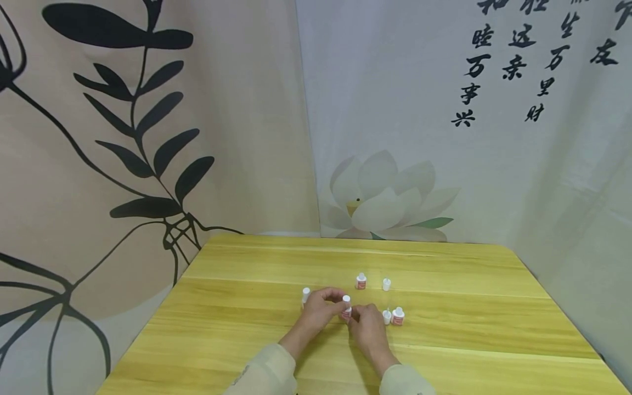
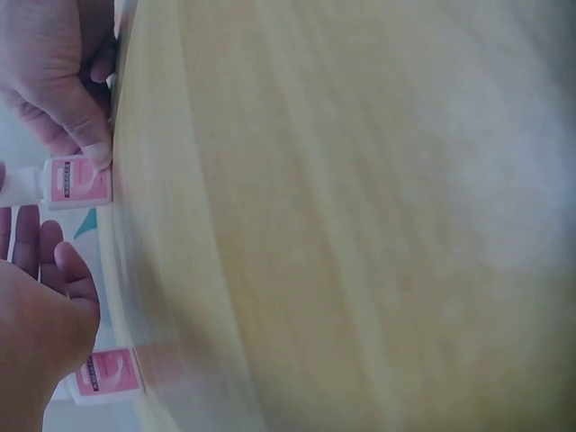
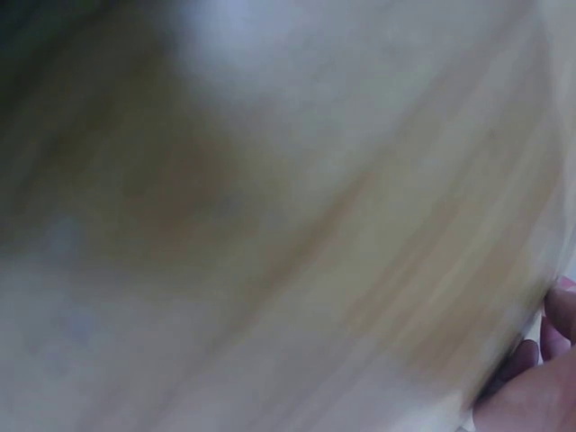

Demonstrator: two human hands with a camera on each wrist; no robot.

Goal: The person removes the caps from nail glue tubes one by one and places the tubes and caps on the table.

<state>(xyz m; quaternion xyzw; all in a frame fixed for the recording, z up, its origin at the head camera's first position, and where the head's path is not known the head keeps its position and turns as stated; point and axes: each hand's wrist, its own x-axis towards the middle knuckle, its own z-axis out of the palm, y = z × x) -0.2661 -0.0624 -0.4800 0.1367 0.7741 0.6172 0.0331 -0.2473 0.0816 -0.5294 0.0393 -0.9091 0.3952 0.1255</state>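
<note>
Head view: both hands meet at a small white btl (image 1: 346,310) w/ pink label & white cap, upright over the wood surface (image 1: 237,307). L hand (image 1: 321,308) has thumb & index closed on it up near the cap; R hand (image 1: 367,327) pinches it low, fingers bent. Partly behind L hand: a white-capped btl (image 1: 306,295). Further back: a capped btl w/ pink label (image 1: 361,282), & a small white piece (image 1: 387,284) to its right. Just beside R hand: a white pc w/ thin tip (image 1: 387,317), right next to another capped btl (image 1: 398,316). Light sleeves (image 1: 269,370) on both arms. Behind: backdrop (image 1: 257,137) w/ dark leaf print, pale flower & black characters.

L wrist view (turned sideways): held btl between the hands, cap end left, base at the edge of the surface; can't tell if touching. R hand's thumb on label near base; a L fingertip at the cap, other L fingers loosely bent. Lower down, pink-label btl (image 2: 115,371) partly hidden by L hand.

R wrist view: mostly blurred surface; fingers (image 3: 531,396) at lower R edge, grip unclear there.
</note>
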